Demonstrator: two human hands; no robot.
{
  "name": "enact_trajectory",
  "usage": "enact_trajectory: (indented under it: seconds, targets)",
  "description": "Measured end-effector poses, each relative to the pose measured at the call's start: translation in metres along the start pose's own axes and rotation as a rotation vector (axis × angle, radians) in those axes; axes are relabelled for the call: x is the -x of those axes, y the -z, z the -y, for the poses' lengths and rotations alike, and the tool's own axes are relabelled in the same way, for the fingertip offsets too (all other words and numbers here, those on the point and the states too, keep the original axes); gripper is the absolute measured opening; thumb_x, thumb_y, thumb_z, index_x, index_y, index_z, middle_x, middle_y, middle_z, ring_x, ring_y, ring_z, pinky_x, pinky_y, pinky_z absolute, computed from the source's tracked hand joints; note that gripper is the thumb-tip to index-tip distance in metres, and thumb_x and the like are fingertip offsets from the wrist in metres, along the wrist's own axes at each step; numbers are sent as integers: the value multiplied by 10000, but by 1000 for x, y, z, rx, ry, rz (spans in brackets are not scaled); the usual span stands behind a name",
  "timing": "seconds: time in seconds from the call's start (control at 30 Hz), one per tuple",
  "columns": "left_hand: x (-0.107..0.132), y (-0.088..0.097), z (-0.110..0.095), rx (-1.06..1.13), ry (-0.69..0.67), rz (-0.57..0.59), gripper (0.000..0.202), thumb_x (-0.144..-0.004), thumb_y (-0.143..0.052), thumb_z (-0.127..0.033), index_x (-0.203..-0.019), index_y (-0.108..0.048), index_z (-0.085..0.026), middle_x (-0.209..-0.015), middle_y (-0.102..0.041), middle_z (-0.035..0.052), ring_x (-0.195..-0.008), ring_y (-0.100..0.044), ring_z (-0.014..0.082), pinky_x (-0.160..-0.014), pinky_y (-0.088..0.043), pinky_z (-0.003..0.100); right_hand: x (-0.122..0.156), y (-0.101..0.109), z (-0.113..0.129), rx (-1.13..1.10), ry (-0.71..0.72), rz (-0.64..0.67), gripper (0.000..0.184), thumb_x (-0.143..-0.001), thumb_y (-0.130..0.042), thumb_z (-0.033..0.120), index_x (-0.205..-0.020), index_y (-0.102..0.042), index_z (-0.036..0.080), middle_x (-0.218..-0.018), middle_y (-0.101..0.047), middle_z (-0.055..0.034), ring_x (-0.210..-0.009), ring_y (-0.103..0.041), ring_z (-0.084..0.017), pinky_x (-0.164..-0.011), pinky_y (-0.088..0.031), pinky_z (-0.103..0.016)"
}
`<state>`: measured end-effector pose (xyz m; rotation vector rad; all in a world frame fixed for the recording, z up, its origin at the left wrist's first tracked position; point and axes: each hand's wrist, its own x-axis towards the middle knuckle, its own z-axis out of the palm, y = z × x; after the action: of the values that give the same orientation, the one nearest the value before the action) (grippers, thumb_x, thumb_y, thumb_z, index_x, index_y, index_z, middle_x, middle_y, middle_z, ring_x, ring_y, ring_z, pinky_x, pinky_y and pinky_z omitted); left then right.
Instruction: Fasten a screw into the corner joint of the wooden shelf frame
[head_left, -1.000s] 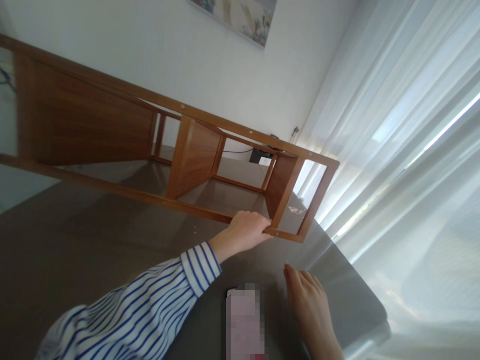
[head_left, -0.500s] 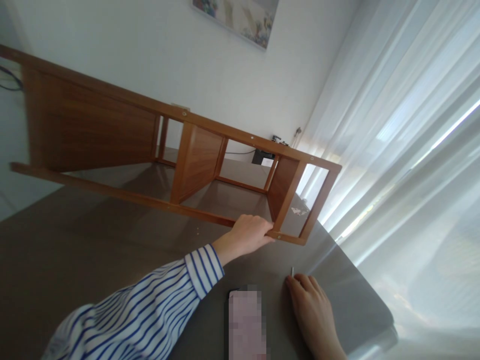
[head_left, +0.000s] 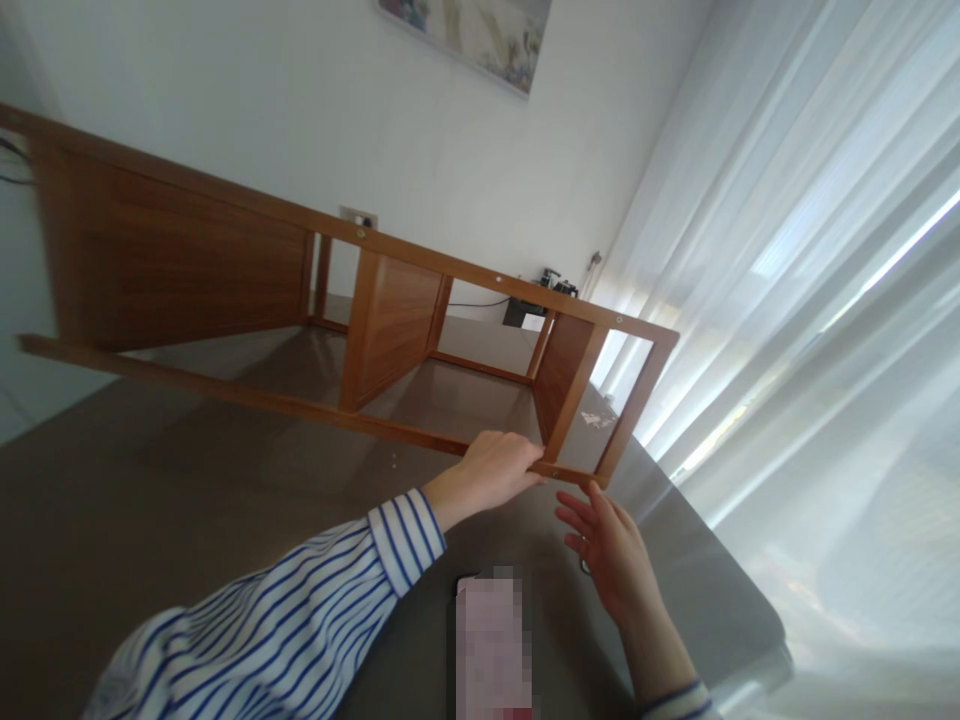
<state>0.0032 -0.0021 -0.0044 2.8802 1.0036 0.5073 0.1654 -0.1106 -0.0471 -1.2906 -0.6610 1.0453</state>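
Observation:
A brown wooden shelf frame (head_left: 375, 320) lies on its side on a dark grey table (head_left: 187, 530). My left hand (head_left: 495, 468), in a blue-striped white sleeve, is closed around the frame's near rail beside an upright. My right hand (head_left: 604, 540) is raised just below the frame's near corner, with its fingers apart and pointing at the rail. I see nothing held in it.
A phone-like object (head_left: 491, 640) with a blurred patch lies near the table's front edge. White curtains (head_left: 810, 300) hang to the right, past the table's edge. A picture (head_left: 469, 35) hangs on the white wall behind. Tiny specks (head_left: 393, 460) lie on the table.
My right hand has lifted off the table and moved up toward the frame's near corner. The small pin by its fingertips is no longer seen. My left hand keeps its grip.

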Motion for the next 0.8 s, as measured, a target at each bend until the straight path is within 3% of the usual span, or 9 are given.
enact_trajectory:
  seconds: [0.1, 0.2, 0.57, 0.67, 0.8]
  targets:
    - [1, -2, 1, 13, -9, -18, 253, -855, -532, -438, -948, -650, -235, -904, -707, 53, -851, -665, 252, -661, -475, 321, -14, -9, 5, -195, -66, 0, 430, -698, -714, 491, -981, -600, 188, -876, -714, -61, -795, -678, -201, -543, -497, -243]
    - [1, -2, 1, 10, -18, -29, 250, -861, -525, -425, -970, -646, -235, -924, -706, 55, -864, -662, 254, -672, -477, 326, -23, -14, 2, -287, -28, -36, 350, -688, -739, 445, -892, -606, 193, -772, -698, -22, -736, -677, -176, -527, -489, -224]
    - [-1, 2, -5, 3, -46, 7, 252, -896, -475, -390, -993, -640, -226, -899, -695, 57, -821, -658, 232, -653, -468, 314, -33, -10, -7, -312, 51, -76, 352, -670, -753, 428, -839, -597, 161, -677, -681, -14, -692, -683, -177, -647, -556, -279]
    - [2, 2, -8, -11, -69, -44, 259, -899, -481, -354, -1064, -624, -214, -898, -680, 60, -831, -642, 223, -709, -472, 330, -35, -7, -7, -317, 62, -89, 363, -666, -756, 430, -840, -590, 157, -680, -684, -16, -689, -685, -176, -663, -562, -283]
    - [7, 8, -22, -22, -98, -171, 370, -884, -518, -344, -1225, -546, -205, -1066, -636, 85, -972, -597, 220, -840, -462, 358, -38, 7, -3, -338, 71, -106, 361, -661, -759, 421, -835, -582, 160, -653, -671, 5, -667, -683, -162, -668, -566, -277]
